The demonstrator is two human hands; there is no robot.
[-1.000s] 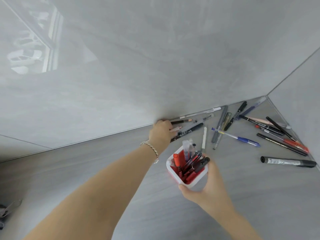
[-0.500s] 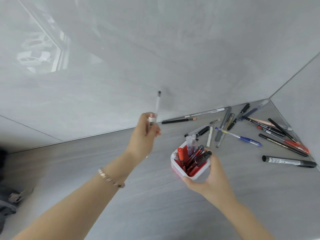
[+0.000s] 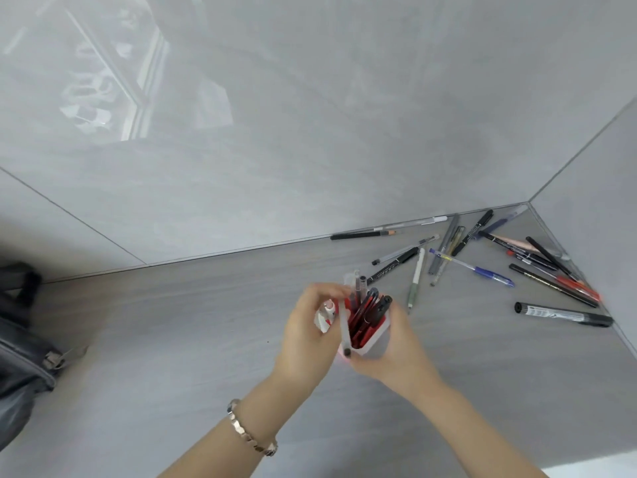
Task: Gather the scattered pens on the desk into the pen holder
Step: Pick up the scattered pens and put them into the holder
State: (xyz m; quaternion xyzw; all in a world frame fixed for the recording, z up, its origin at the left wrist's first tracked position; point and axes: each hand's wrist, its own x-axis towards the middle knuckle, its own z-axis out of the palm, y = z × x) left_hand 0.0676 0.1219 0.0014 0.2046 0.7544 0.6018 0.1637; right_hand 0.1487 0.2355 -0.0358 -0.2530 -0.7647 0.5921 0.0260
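Note:
The white pen holder with a red inside (image 3: 374, 341) is tilted towards me above the grey desk, with several red and black pens in it. My right hand (image 3: 389, 353) grips it from below and the right. My left hand (image 3: 306, 329) is closed on a clear white pen (image 3: 344, 326) that lies along the holder's left edge, its dark tip near the holder's bottom corner. Several loose pens lie in the far right corner of the desk, among them a blue pen (image 3: 482, 270), a black marker (image 3: 565, 313), a red pen (image 3: 574, 286) and a green-white pen (image 3: 415, 277).
A glossy grey wall runs along the back of the desk (image 3: 172, 339) and a side wall closes the right corner. A dark bag with a zip (image 3: 20, 339) sits at the left edge. A metal bracelet (image 3: 250, 431) is on my left wrist.
My left hand lifted a clear white pen from beside the wall, swung it up, then brought it down to the holder. The holder has tipped towards me in my right hand.

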